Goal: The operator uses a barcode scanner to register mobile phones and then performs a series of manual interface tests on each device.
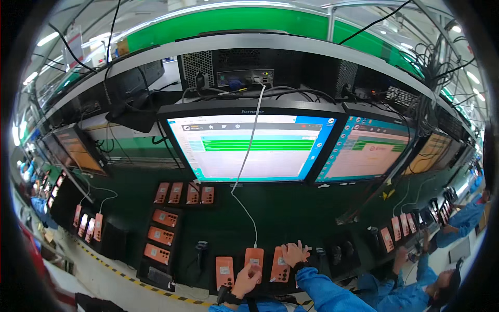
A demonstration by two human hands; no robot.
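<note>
Three orange phones lie in a row before me, each with a pale label on its back. A white cable [248,212] plugs into the top end of the middle phone [253,254]. Over that phone's lower part is my left hand [244,282], its fingers curled together; what they pinch, if anything, is too small to make out. My right hand [294,255] reaches across the upper right side of the right phone [279,270], fingers stretched out and spread. The left phone [224,271] lies untouched, its dark camera lenses toward me.
A handheld scanner [201,251] stands left of the phones. Farther left, more orange phones [164,218] lie on dark trays. Two monitors, one large and central [249,156], stand behind. At right, a co-worker in blue [416,286] works by other phones [386,239].
</note>
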